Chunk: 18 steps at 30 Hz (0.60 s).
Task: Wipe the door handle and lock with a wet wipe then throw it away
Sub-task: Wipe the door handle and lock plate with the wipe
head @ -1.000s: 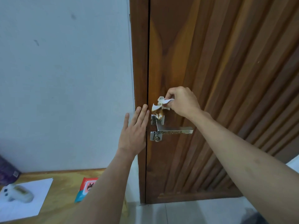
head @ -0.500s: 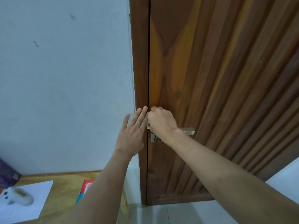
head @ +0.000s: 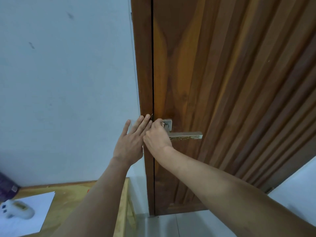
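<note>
A silver lever door handle [head: 186, 135] with a square plate sits on the brown wooden door [head: 222, 82]. My right hand [head: 157, 136] is closed on the wet wipe [head: 163, 124], of which only a small white bit shows at the fingertips, pressed against the left part of the handle plate. The lock below the handle is hidden behind this hand. My left hand [head: 130, 142] rests flat with fingers spread against the door frame [head: 143, 65], touching my right hand.
A white wall [head: 68, 82] fills the left. Lower left, a wooden table [head: 68, 194] carries a white sheet of paper [head: 25, 218] and a white handheld device [head: 17, 209]. A dark purple object [head: 6, 187] is at the left edge. Tiled floor lies below the door.
My right hand dropped from above the handle onto it with the wipe, then slid down and left, so the plate and lever show again. My left hand stayed on the frame.
</note>
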Each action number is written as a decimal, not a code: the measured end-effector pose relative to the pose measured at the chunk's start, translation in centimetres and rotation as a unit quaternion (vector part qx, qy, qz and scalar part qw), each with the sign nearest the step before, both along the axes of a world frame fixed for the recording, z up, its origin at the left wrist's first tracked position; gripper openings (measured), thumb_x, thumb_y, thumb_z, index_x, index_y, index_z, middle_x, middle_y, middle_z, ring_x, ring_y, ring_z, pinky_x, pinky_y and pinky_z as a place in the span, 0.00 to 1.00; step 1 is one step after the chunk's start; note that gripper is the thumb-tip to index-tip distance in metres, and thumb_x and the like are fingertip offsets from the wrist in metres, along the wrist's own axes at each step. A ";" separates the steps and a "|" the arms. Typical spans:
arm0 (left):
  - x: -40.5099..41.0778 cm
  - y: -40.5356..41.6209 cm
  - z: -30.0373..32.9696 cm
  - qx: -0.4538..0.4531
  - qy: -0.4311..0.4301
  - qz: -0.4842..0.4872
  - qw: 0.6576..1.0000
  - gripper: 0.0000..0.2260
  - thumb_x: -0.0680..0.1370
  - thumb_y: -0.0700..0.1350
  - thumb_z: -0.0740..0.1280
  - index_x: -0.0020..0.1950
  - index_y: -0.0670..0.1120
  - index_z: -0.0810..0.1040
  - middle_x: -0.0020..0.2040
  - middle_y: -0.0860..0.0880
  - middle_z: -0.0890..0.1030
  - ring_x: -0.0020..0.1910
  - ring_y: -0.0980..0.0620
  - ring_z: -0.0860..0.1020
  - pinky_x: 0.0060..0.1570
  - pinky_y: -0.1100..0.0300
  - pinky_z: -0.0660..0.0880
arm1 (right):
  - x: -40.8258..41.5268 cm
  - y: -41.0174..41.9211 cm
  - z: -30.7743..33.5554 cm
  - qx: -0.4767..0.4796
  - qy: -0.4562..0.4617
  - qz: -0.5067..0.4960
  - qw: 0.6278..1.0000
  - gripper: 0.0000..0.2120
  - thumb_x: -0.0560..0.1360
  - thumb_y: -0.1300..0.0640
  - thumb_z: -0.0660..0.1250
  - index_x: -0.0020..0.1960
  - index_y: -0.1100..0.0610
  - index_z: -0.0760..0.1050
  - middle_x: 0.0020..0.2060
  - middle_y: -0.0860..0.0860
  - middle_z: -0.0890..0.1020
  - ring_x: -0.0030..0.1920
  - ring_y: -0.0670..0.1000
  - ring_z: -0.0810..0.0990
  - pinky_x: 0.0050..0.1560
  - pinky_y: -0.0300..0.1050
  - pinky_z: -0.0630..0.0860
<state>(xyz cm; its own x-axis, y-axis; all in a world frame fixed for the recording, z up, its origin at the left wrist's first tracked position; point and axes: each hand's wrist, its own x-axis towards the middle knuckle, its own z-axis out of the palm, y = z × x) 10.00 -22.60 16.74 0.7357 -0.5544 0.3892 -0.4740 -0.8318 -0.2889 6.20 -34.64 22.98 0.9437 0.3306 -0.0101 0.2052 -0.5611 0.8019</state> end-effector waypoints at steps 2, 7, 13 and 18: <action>-0.3 0.3 0.0 0.008 0.014 0.012 1.000 0.39 0.72 0.45 0.67 0.81 0.45 0.54 0.81 0.46 0.49 0.80 0.47 0.47 0.76 0.40 0.56 | -0.4 0.3 -0.4 -0.017 0.018 -0.019 1.000 0.09 0.75 0.57 0.67 0.43 0.64 0.75 0.34 0.54 0.76 0.43 0.55 0.73 0.53 0.50 0.70; -0.7 0.0 0.5 0.022 0.008 0.011 1.000 0.37 0.74 0.49 0.67 0.80 0.43 0.56 0.81 0.44 0.50 0.80 0.46 0.48 0.77 0.43 0.50 | -3.2 0.5 -3.8 0.176 0.061 -0.016 0.982 0.04 0.76 0.58 0.68 0.44 0.54 0.81 0.28 0.54 0.76 0.38 0.55 0.74 0.49 0.49 0.66; -0.4 -0.3 1.2 0.021 -0.064 -0.001 0.998 0.34 0.73 0.44 0.55 0.80 0.41 0.54 0.81 0.43 0.51 0.80 0.45 0.49 0.78 0.42 0.52 | -5.2 -0.7 -7.8 0.842 -0.028 -0.168 0.512 0.13 0.76 0.64 0.62 0.50 0.53 0.84 0.44 0.49 0.86 0.47 0.50 0.83 0.40 0.36 0.75; 0.9 0.3 0.9 0.018 -0.059 -0.005 0.998 0.36 0.73 0.40 0.61 0.81 0.42 0.52 0.82 0.45 0.47 0.81 0.45 0.46 0.77 0.41 0.52 | -5.6 -0.7 -4.8 0.940 -0.120 -0.126 0.295 0.10 0.77 0.62 0.66 0.52 0.52 0.84 0.45 0.44 0.85 0.48 0.44 0.83 0.44 0.38 0.82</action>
